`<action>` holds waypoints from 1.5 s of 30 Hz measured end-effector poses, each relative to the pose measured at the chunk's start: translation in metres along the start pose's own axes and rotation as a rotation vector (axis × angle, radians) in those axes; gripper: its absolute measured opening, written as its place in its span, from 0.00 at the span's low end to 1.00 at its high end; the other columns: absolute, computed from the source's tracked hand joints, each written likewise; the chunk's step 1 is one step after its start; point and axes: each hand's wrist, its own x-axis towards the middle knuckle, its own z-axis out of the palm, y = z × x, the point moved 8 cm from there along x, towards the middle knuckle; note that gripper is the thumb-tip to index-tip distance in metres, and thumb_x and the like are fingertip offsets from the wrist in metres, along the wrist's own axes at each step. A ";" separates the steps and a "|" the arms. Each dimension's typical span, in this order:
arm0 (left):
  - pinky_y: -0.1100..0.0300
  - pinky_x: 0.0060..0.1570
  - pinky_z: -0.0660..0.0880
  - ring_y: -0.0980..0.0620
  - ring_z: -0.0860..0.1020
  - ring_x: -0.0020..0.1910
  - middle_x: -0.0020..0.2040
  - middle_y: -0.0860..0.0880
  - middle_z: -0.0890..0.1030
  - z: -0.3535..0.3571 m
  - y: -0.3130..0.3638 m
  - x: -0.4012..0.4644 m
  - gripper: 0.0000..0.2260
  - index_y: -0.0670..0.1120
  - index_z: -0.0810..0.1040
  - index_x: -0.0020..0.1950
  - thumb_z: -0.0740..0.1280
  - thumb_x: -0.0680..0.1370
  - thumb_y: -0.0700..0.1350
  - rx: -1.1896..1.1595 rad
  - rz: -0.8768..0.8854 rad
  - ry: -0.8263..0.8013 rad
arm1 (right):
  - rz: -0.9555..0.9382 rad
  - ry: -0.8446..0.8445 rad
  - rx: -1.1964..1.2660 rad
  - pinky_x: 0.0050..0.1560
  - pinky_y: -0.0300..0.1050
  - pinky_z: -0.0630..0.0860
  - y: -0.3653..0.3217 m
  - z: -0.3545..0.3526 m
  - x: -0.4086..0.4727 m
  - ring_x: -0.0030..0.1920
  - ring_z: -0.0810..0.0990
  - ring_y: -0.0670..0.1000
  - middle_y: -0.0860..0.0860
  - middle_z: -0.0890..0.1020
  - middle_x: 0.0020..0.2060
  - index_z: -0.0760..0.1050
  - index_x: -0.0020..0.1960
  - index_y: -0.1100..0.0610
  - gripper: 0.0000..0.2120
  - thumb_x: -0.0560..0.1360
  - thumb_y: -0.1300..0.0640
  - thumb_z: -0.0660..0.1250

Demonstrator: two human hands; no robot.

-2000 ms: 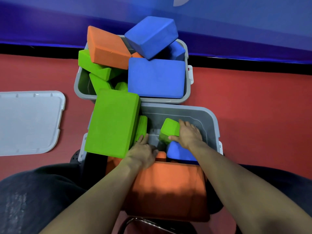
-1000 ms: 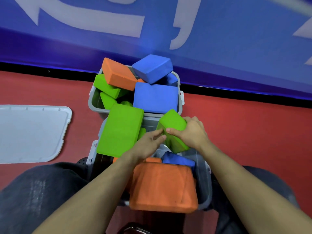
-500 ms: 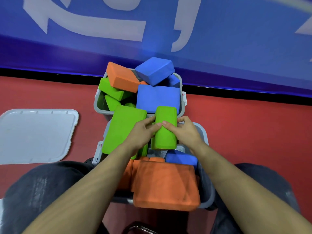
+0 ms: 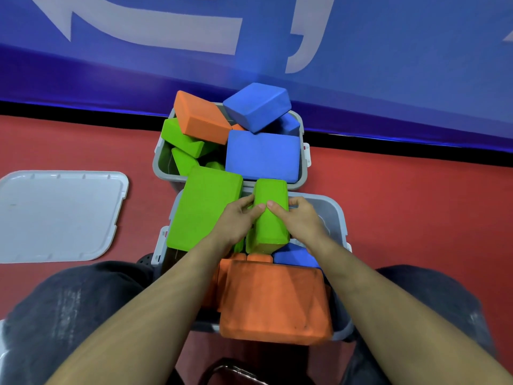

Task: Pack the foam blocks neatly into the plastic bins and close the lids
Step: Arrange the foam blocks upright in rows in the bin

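Two grey plastic bins stand in a row before me. Over the near bin (image 4: pixel 334 215) both hands hold one green foam block (image 4: pixel 270 218) upright on its narrow side. My left hand (image 4: pixel 236 222) grips its left face and my right hand (image 4: pixel 301 219) grips its right face, thumbs meeting on top. A larger green block (image 4: pixel 204 208) leans on the near bin's left rim. An orange block (image 4: pixel 273 300) lies across its near end, with a blue block (image 4: pixel 295 257) beneath. The far bin (image 4: pixel 161 162) holds a loose heap of several green, orange and blue blocks.
A white bin lid (image 4: pixel 59 215) lies flat on the red floor (image 4: pixel 416 212) to the left. A blue wall banner (image 4: pixel 388 65) runs behind the far bin. My knees in dark trousers flank the near bin.
My right hand lifted the green block out of the near bin. My left hand joined it, and together they turned the block upright above the bin's middle.
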 end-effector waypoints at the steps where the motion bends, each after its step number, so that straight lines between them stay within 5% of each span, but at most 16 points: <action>1: 0.70 0.40 0.77 0.66 0.83 0.42 0.55 0.50 0.84 -0.002 -0.005 0.004 0.12 0.43 0.77 0.67 0.64 0.83 0.38 0.024 -0.004 0.016 | 0.007 -0.004 0.011 0.52 0.52 0.84 0.004 0.003 0.004 0.48 0.86 0.49 0.51 0.86 0.50 0.75 0.58 0.56 0.26 0.71 0.40 0.77; 6: 0.69 0.46 0.78 0.65 0.83 0.45 0.56 0.50 0.84 -0.012 -0.029 0.020 0.10 0.45 0.78 0.64 0.64 0.83 0.39 0.231 -0.016 0.074 | 0.070 -0.089 0.035 0.55 0.58 0.83 0.028 0.027 0.029 0.50 0.87 0.52 0.52 0.86 0.52 0.75 0.52 0.47 0.20 0.66 0.43 0.79; 8: 0.62 0.56 0.78 0.54 0.82 0.54 0.56 0.46 0.82 -0.010 -0.045 0.027 0.10 0.49 0.78 0.63 0.65 0.82 0.43 0.313 -0.047 0.082 | 0.085 -0.088 -0.001 0.55 0.58 0.83 0.045 0.036 0.041 0.50 0.86 0.52 0.51 0.86 0.52 0.75 0.51 0.46 0.22 0.62 0.42 0.78; 10: 0.65 0.66 0.67 0.46 0.74 0.62 0.60 0.43 0.72 -0.007 -0.057 0.031 0.18 0.47 0.74 0.71 0.66 0.81 0.43 0.460 -0.067 0.092 | 0.096 -0.072 -0.019 0.55 0.58 0.82 0.058 0.043 0.047 0.51 0.86 0.53 0.53 0.86 0.53 0.76 0.55 0.47 0.20 0.67 0.46 0.79; 14: 0.65 0.71 0.58 0.46 0.70 0.65 0.67 0.40 0.65 0.009 -0.069 0.030 0.31 0.41 0.55 0.82 0.65 0.81 0.37 0.545 -0.098 0.049 | 0.148 -0.057 -0.040 0.53 0.60 0.82 0.076 0.049 0.062 0.49 0.86 0.56 0.54 0.87 0.48 0.80 0.51 0.49 0.07 0.75 0.52 0.76; 19: 0.72 0.71 0.59 0.48 0.65 0.76 0.77 0.44 0.65 0.015 -0.100 0.037 0.25 0.41 0.57 0.80 0.60 0.83 0.38 0.669 -0.203 -0.037 | 0.339 -0.099 -0.014 0.50 0.67 0.82 0.117 0.066 0.080 0.51 0.86 0.62 0.57 0.86 0.51 0.78 0.44 0.46 0.08 0.76 0.56 0.75; 21: 0.64 0.76 0.60 0.45 0.63 0.78 0.77 0.45 0.65 0.020 -0.117 0.046 0.27 0.44 0.59 0.80 0.60 0.81 0.43 0.699 -0.162 -0.067 | 0.357 -0.109 -0.038 0.51 0.67 0.82 0.129 0.073 0.089 0.52 0.86 0.62 0.57 0.86 0.51 0.81 0.48 0.48 0.05 0.75 0.57 0.75; 23: 0.55 0.80 0.48 0.42 0.53 0.82 0.81 0.40 0.59 0.018 -0.136 0.054 0.29 0.42 0.60 0.81 0.56 0.78 0.44 0.798 -0.180 -0.091 | 0.339 -0.121 -0.084 0.52 0.65 0.82 0.136 0.078 0.098 0.52 0.85 0.61 0.57 0.86 0.51 0.82 0.57 0.52 0.11 0.75 0.55 0.75; 31: 0.56 0.78 0.38 0.40 0.45 0.82 0.82 0.36 0.51 0.023 -0.131 0.058 0.28 0.37 0.56 0.81 0.57 0.80 0.36 0.938 -0.147 -0.115 | 0.346 -0.191 -0.108 0.47 0.65 0.83 0.126 0.078 0.097 0.54 0.84 0.59 0.55 0.83 0.58 0.79 0.64 0.54 0.16 0.77 0.55 0.73; 37: 0.62 0.76 0.44 0.42 0.47 0.82 0.83 0.40 0.47 0.015 -0.125 0.054 0.26 0.40 0.56 0.82 0.56 0.84 0.37 0.786 -0.171 -0.113 | 0.295 -0.235 -0.239 0.37 0.46 0.81 0.099 0.045 0.101 0.54 0.83 0.55 0.55 0.81 0.61 0.69 0.75 0.57 0.32 0.75 0.52 0.76; 41: 0.64 0.75 0.49 0.47 0.53 0.82 0.83 0.42 0.53 0.018 -0.111 0.048 0.26 0.41 0.58 0.81 0.60 0.84 0.40 0.721 -0.173 -0.154 | 0.203 -0.230 -0.394 0.64 0.47 0.76 0.095 0.010 0.097 0.61 0.80 0.53 0.56 0.80 0.65 0.73 0.73 0.60 0.32 0.73 0.50 0.78; 45: 0.62 0.69 0.66 0.48 0.72 0.72 0.73 0.44 0.74 0.028 -0.099 0.040 0.25 0.46 0.66 0.79 0.65 0.83 0.45 0.691 -0.196 -0.237 | 0.249 -0.360 -0.667 0.68 0.46 0.73 0.127 -0.003 0.080 0.65 0.78 0.53 0.55 0.79 0.67 0.73 0.72 0.58 0.37 0.69 0.44 0.80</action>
